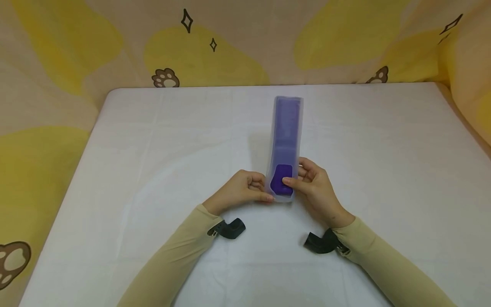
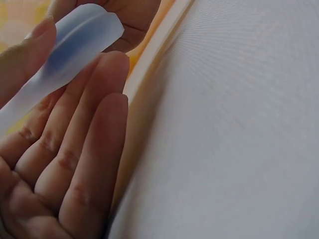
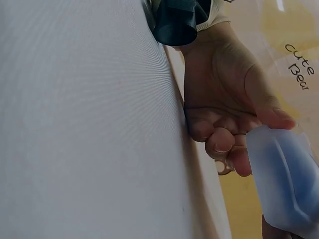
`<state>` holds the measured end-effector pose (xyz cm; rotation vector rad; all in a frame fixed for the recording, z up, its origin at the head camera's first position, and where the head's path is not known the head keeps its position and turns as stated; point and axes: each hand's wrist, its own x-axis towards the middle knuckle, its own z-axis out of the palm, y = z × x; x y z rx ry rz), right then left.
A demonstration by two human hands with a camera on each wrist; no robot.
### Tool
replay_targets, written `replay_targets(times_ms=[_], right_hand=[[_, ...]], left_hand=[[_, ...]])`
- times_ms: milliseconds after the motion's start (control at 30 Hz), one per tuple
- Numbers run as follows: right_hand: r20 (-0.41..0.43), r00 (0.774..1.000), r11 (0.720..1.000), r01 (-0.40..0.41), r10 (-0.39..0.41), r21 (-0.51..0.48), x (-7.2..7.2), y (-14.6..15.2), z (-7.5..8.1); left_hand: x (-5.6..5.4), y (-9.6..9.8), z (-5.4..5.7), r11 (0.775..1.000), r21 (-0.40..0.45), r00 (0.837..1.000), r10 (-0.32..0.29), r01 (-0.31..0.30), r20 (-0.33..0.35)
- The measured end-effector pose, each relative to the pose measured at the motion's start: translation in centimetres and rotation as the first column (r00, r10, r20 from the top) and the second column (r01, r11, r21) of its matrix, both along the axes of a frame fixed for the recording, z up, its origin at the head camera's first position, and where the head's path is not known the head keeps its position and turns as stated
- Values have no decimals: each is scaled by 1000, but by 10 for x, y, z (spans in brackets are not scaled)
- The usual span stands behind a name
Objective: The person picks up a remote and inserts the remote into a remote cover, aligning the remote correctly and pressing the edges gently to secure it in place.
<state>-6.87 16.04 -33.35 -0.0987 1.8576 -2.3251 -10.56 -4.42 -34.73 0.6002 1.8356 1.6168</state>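
Observation:
A long, slim translucent violet plastic case (image 1: 287, 128) with a dark purple patch at its near end is held lengthwise between both hands. My right hand (image 1: 317, 189) grips the right edge, thumb pressed on the dark patch and fingers behind. At the near left corner, my left hand (image 1: 245, 189) pinches the case between thumb and fingers. The left wrist view shows the frosted end of the case (image 2: 84, 37) between the left thumb and fingers. In the right wrist view, the left thumb touches that rounded end of the case (image 3: 279, 164); the right hand is mostly hidden there.
A white-covered table (image 1: 172, 140) lies beneath the hands. Behind it hangs a yellow and cream patterned cloth (image 1: 238, 42) with paw prints. Dark wrist cameras stick out from each sleeve, one at the left wrist (image 1: 232, 229), the other at the right (image 1: 321, 243).

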Motion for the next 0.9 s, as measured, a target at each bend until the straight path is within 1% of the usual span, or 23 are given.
replay_targets(times_ms=[100, 300, 367, 400, 467, 500, 567, 633, 700, 800, 900], right_hand=[[-15, 1000, 1000, 1, -1, 0, 0, 0, -1], [-23, 1000, 1000, -2, 2, -12, 0, -1, -3], [-23, 1000, 1000, -6, 6, -14, 0, -1, -4], [-22, 1000, 1000, -11, 11, -8, 0, -1, -4], [-19, 999, 1000, -26, 26, 9, 0, -1, -4], [-13, 999, 999, -35, 35, 18, 0, -1, -4], [1, 999, 998, -55, 55, 43, 1, -1, -4], [18, 997, 995, -73, 72, 64, 2, -1, -4], [25, 996, 992, -88, 86, 94, 2, -2, -4], [23, 993, 982, -119, 117, 145, 2, -2, -4], [0, 988, 968, -149, 152, 200, 2, -3, -4]], left_hand=[[-1, 0, 0, 1000, -12, 1000, 7, -7, -3], [-3, -2, -2, 1000, -7, 1000, -23, 23, 16], [-4, -3, -1, 1000, -12, 1000, -17, 17, 23], [-5, -3, -2, 1000, -14, 1000, -7, 8, 25], [-7, -4, -2, 999, -29, 1000, 28, -28, 0], [-7, -4, -2, 998, -29, 998, 57, -57, -9], [-7, -5, -1, 992, 8, 992, 123, -123, -8], [-6, -5, 0, 979, 70, 981, 191, -190, -15], [-5, -5, 1, 957, 150, 968, 252, -250, 9], [-3, -3, 3, 920, 240, 950, 312, -310, 30], [-2, -1, 6, 891, 285, 934, 354, -353, 49]])
